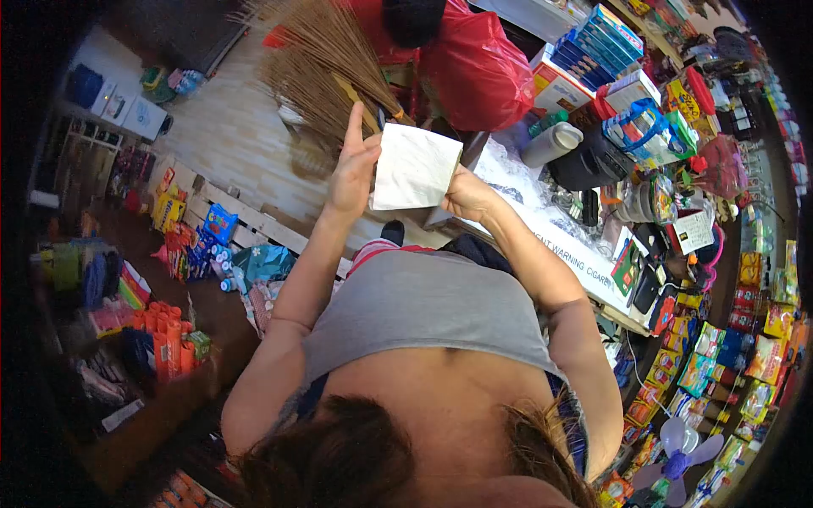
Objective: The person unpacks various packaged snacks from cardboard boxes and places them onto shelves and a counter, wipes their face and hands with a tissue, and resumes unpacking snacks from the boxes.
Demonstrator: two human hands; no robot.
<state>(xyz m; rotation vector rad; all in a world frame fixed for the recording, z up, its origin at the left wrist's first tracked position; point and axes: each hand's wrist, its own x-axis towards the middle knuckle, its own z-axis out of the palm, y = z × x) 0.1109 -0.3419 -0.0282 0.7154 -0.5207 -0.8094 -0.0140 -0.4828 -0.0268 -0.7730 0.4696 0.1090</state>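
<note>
A white, slightly creased square packet or folded sheet [417, 167] is held up in front of my body. My left hand [351, 173] is at its left edge, index finger stretched upward and the thumb side against the white surface. At the lower right edge, my right hand [467, 193] grips it, with some fingers hidden behind. Just beyond it lie stiff brown broom bristles [313, 63]. Whether the white thing is paper, cloth or plastic I cannot tell.
A red plastic bag [474, 72] is beyond my hands. To the right, a counter [584, 271] bears a pale bottle [552, 144], boxes and jars. Hanging snack packets [699, 372] line the right side. Orange packets [172, 339] stand at the left. A purple fan [675, 464] is at lower right.
</note>
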